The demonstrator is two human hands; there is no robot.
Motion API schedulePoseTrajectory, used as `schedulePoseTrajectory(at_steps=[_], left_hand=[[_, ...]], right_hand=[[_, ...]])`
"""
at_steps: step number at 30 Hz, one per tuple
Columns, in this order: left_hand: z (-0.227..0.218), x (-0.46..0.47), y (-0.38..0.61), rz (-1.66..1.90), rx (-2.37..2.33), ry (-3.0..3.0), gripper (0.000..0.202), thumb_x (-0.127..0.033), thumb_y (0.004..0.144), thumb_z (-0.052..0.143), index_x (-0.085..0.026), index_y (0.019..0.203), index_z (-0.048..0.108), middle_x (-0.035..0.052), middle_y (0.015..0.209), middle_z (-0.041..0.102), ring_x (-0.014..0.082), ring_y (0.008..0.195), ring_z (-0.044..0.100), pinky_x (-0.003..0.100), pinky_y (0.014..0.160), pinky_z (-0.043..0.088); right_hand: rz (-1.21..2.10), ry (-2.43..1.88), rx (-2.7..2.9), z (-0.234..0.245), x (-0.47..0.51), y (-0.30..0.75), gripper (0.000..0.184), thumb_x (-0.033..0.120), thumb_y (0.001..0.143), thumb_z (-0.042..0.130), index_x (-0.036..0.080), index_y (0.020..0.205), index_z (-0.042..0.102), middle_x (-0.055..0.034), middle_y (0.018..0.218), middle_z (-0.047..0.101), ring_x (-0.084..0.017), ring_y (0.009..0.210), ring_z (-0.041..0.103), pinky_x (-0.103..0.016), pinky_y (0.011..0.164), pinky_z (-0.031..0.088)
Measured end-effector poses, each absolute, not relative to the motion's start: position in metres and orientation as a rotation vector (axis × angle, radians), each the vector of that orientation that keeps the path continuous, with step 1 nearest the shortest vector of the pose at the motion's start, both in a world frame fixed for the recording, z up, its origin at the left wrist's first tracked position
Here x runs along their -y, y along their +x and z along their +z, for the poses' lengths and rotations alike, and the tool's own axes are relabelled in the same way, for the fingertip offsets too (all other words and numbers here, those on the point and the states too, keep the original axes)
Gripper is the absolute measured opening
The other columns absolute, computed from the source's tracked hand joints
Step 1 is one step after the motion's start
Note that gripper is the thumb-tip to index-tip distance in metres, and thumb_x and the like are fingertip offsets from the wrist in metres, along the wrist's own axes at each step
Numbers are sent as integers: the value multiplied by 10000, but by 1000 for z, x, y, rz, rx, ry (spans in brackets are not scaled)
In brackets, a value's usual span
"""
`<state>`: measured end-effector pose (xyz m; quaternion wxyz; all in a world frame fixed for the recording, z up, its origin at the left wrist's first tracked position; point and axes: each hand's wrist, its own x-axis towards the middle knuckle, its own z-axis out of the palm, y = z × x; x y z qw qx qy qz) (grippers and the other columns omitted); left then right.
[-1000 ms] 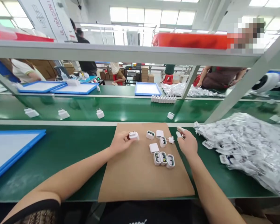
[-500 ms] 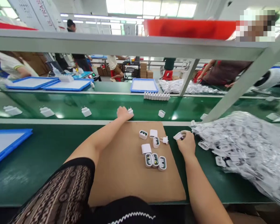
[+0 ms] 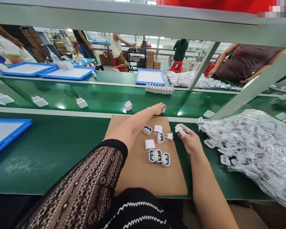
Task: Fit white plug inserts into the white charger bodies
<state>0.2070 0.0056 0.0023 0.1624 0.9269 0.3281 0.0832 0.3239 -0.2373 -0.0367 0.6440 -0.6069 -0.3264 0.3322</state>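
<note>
Two hands in view. Since half a second ago the left hand (image 3: 158,109) has shifted right along the glossy green conveyor belt (image 3: 97,101), leaving a white plastic charger (image 3: 128,105) standing. It now touches a small rounded white shell (image 3: 164,109); its grip cannot be determined. The right hand (image 3: 192,141) pinches a white plastic plug piece (image 3: 180,130) beside the flat brown cardboard sheet (image 3: 138,171).

The charger parts (image 3: 158,156) are white, the cardboard (image 3: 143,178) brown, the bench (image 3: 62,143) green, the sleeve (image 3: 90,187) black lace.

Head-worn view, down over green bench (image 3: 62,152)
</note>
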Motion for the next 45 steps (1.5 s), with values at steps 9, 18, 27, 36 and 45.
schedulePoseTrajectory(at_steps=[9, 18, 27, 36, 45], left_hand=[[29, 69, 77, 742, -716, 2565, 382, -307, 932, 643, -163, 1285, 625, 103, 1208, 636, 212, 1082, 626, 313, 943, 515], [-1, 194, -33, 604, -597, 2537, 292, -325, 948, 639, -174, 1197, 661, 104, 1086, 704, 220, 949, 680, 342, 838, 529], [-34, 212, -35, 712, -798, 1965, 348, -348, 800, 824, -171, 1063, 683, 69, 1035, 712, 202, 944, 668, 330, 834, 538], [-43, 210, -36, 755, -707, 1942, 292, -366, 826, 810, -158, 995, 695, 46, 947, 690, 174, 863, 628, 304, 782, 489], [-44, 210, -35, 786, -687, 1991, 206, -324, 851, 771, -158, 895, 655, 39, 890, 659, 162, 810, 594, 296, 755, 469]], right_hand=[[1019, -1169, 689, -19, 249, 310, 469, 370, 549, 912, 258, 977, 758, -33, 1028, 752, -164, 851, 686, -282, 701, 573], [1110, -1187, 943, 3, 270, 277, 337, 378, 652, 886, 255, 942, 767, -34, 956, 733, -146, 732, 649, -292, 653, 555], [626, -1442, 1628, 32, 287, 198, 360, 283, 777, 762, 262, 1132, 708, -54, 1052, 742, -197, 846, 680, -370, 805, 561], [69, -1396, 2341, 29, 270, 164, 308, 144, 845, 553, 222, 1104, 700, -49, 931, 723, -213, 863, 661, -298, 660, 454], [-261, -1394, 2489, 31, 276, 151, 240, 97, 878, 486, 201, 964, 684, -61, 797, 628, -196, 703, 531, -301, 585, 321]])
